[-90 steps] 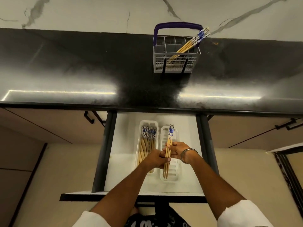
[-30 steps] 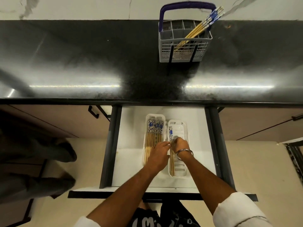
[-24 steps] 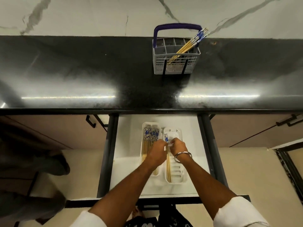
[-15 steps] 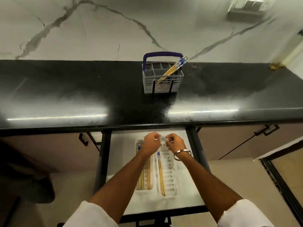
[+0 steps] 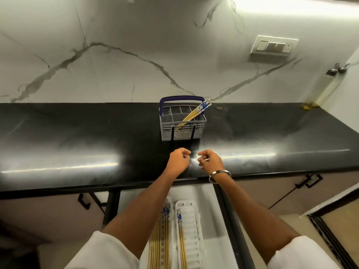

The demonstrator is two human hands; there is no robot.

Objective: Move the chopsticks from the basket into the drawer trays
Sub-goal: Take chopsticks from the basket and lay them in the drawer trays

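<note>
A grey cutlery basket (image 5: 182, 131) with a purple handle stands on the black counter by the wall. Several wooden chopsticks (image 5: 194, 114) with blue-and-white ends lean to the right in it. Below, the open drawer holds two white trays: the left tray (image 5: 171, 202) is filled with several chopsticks (image 5: 161, 241), the right tray (image 5: 191, 226) has a pair of chopsticks (image 5: 181, 237) along its left side. My left hand (image 5: 178, 161) and my right hand (image 5: 210, 161) hover over the counter's front, a little short of the basket, fingers curled with nothing in them.
The black counter (image 5: 77, 144) runs the full width under a white marble wall. A switch plate (image 5: 274, 47) is on the wall at the upper right, and a bottle (image 5: 322, 88) stands in the right corner. Cabinet handles (image 5: 308, 181) flank the drawer.
Both hands let go of the pair of chopsticks in the right tray and rose out of the drawer to above the counter, toward the basket. The view tilted up.
</note>
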